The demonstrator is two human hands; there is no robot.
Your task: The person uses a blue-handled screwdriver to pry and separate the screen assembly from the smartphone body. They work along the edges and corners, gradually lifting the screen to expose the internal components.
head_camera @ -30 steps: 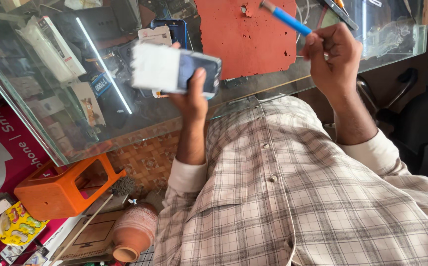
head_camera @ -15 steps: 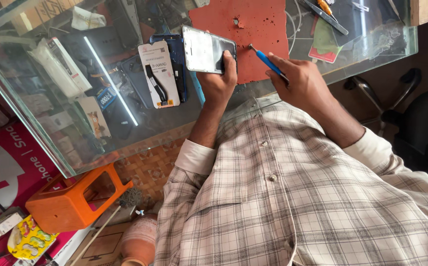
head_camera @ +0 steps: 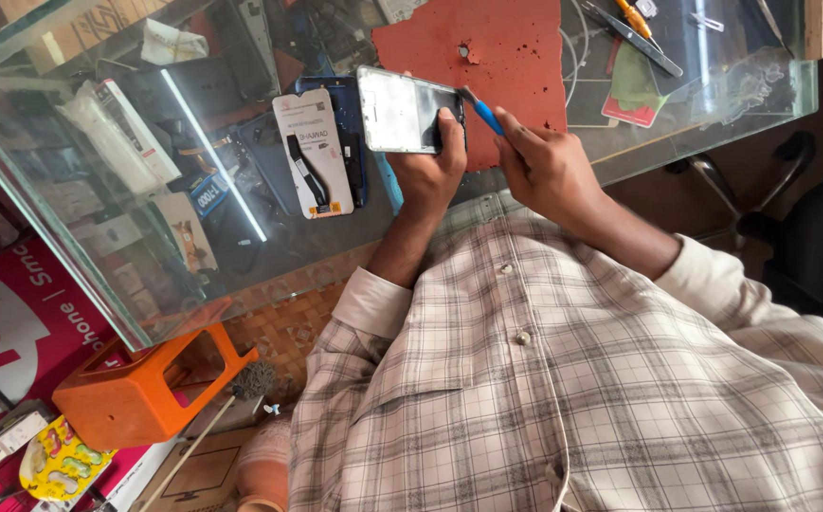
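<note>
My left hand (head_camera: 427, 169) grips a smartphone (head_camera: 400, 109) with a pale, reflective screen, holding it over the glass counter (head_camera: 241, 256). My right hand (head_camera: 546, 171) pinches a thin blue pry tool (head_camera: 483, 113), whose tip touches the phone's right edge. Both hands are close together in front of my checked shirt. A red work mat (head_camera: 501, 52) lies on the glass just behind the phone.
A white accessory pack (head_camera: 312, 156) and a dark blue phone back cover (head_camera: 347, 133) lie left of the phone. Screwdrivers and tweezers (head_camera: 634, 28) rest at the counter's far right. An orange plastic stand (head_camera: 136, 393) sits on the floor at the lower left, and a dark chair (head_camera: 809, 237) stands at the right.
My right hand came down from a raised position and brought the blue tool to the phone's edge. My left hand shifted the phone right, over the mat's edge; the white pack now lies on the glass.
</note>
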